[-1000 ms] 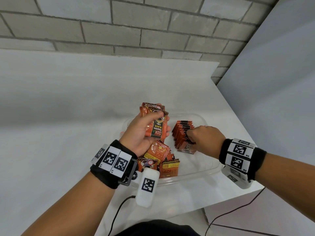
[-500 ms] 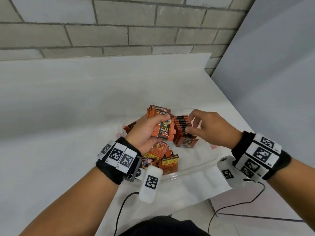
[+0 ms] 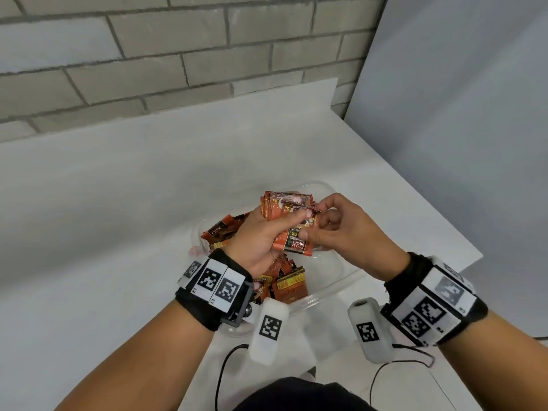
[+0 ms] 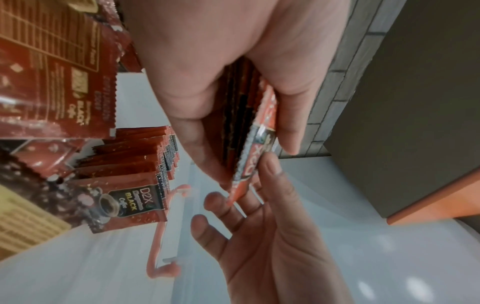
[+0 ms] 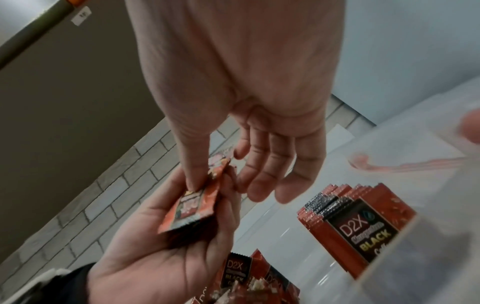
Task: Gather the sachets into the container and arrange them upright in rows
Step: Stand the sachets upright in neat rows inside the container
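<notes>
The left hand (image 3: 261, 238) has its grip clamped on a bundle of sachets (image 3: 289, 223), thumb across the front and fingers behind, held above the container (image 3: 332, 295). The right hand (image 3: 353, 235) pinches the front sachet of that bundle between thumb and forefinger, its other fingers loosely spread.

A second ago the right hand was down at the upright row (image 4: 145, 179), fist closed against its near end; half a second ago it had lifted and was reaching across. Now it has met the bundle, so I judge one more sachet is about to be peeled off and added to the row.

Nearest, loose sachets (image 3: 284, 284) lie heaped in the container's near end. Further back both hands meet, wrists raised, palms turned toward each other. Beyond them the desk (image 3: 148, 188) runs to the brick wall (image 3: 178, 54).
</notes>
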### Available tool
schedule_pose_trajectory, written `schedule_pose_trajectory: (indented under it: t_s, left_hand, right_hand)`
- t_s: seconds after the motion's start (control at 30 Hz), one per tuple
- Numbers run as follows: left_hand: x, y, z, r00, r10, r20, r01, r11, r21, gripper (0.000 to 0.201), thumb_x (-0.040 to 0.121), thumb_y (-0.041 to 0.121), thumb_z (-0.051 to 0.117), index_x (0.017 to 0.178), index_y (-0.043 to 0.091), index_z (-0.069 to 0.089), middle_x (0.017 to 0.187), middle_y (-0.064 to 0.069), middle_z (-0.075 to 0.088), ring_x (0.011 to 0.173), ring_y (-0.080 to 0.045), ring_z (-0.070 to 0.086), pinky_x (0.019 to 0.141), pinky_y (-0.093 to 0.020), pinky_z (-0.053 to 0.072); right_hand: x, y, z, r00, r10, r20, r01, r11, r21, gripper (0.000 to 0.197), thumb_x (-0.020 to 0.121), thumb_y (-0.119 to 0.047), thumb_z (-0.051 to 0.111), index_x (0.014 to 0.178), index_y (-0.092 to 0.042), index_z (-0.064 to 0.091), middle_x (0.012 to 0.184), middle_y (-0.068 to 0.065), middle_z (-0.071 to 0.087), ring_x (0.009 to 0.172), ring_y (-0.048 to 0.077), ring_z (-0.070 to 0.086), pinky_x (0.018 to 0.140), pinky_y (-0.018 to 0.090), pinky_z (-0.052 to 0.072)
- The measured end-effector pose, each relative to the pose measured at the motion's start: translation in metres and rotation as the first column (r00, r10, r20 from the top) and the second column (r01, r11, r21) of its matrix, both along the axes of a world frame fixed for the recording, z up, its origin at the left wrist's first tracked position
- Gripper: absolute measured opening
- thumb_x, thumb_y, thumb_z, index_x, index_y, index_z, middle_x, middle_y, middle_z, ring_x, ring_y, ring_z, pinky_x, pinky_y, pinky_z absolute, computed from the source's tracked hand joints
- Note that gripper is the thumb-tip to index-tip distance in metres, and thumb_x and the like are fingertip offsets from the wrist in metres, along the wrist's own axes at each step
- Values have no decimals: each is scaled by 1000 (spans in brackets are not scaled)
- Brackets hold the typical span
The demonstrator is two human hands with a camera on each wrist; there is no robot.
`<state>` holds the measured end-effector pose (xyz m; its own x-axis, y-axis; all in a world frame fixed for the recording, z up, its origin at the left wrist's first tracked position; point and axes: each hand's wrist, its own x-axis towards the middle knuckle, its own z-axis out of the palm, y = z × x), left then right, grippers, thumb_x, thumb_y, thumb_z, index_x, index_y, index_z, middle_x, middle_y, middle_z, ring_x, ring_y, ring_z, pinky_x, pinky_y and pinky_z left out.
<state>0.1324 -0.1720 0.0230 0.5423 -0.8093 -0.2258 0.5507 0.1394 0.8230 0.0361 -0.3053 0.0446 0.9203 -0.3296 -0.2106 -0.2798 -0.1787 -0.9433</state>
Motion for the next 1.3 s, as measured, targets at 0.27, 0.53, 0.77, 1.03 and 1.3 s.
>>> schedule_pose_trajectory:
  t_s: [0.27, 0.53, 0.77, 1.03, 1.3]
  left_hand:
    - [3, 4, 1, 997, -39, 62, 34, 996, 84, 33, 73, 20, 69, 104, 14, 63, 97, -4, 72, 94, -20, 67, 75, -37, 57]
    - [4, -1, 2, 992, -30, 122, 16, 994, 112, 31, 83, -9, 60, 106, 12, 63, 98, -9, 72, 89, -24, 69, 74, -38, 58]
    - [-2, -11, 6, 996, 43, 79, -50, 995, 90, 38, 73, 3, 65, 110, 12, 61, 106, -11, 71, 96, -25, 69, 77, -36, 58]
    - [-12, -15, 10, 995, 104, 3, -104, 993, 62, 44, 73, -8, 60, 113, 9, 57, 106, -12, 70, 95, -27, 69, 73, -38, 60]
    - [4, 2, 15, 996, 65, 54, -68, 995, 71, 40, 83, -19, 47, 107, 12, 58, 98, -9, 72, 92, -26, 69, 81, -42, 58]
  right_hand:
    - [-1, 0, 4, 989, -127, 72, 120, 988, 95, 17, 90, 3, 55, 96, -12, 54, 92, 20, 67, 75, 32, 66, 65, 43, 55]
    - [-2, -7, 6, 993, -102, 52, 95, 988, 120, 37, 87, -3, 62, 120, -17, 54, 92, 3, 61, 74, 9, 66, 59, 23, 53]
    - [-13, -36, 2, 998, -34, -55, 50, 944, 325, 8, 88, -10, 61, 94, -6, 60, 89, 25, 65, 71, 23, 63, 62, 28, 58]
    - [-8, -50, 6, 1000, -14, 0, 14, 957, 291, 7, 88, -2, 59, 83, -4, 63, 60, 9, 60, 50, 13, 55, 48, 20, 49]
    - [-3, -49, 17, 994, -105, 0, 103, 970, 219, 5, 83, -7, 66, 79, -5, 63, 60, 6, 63, 53, 13, 57, 50, 20, 49]
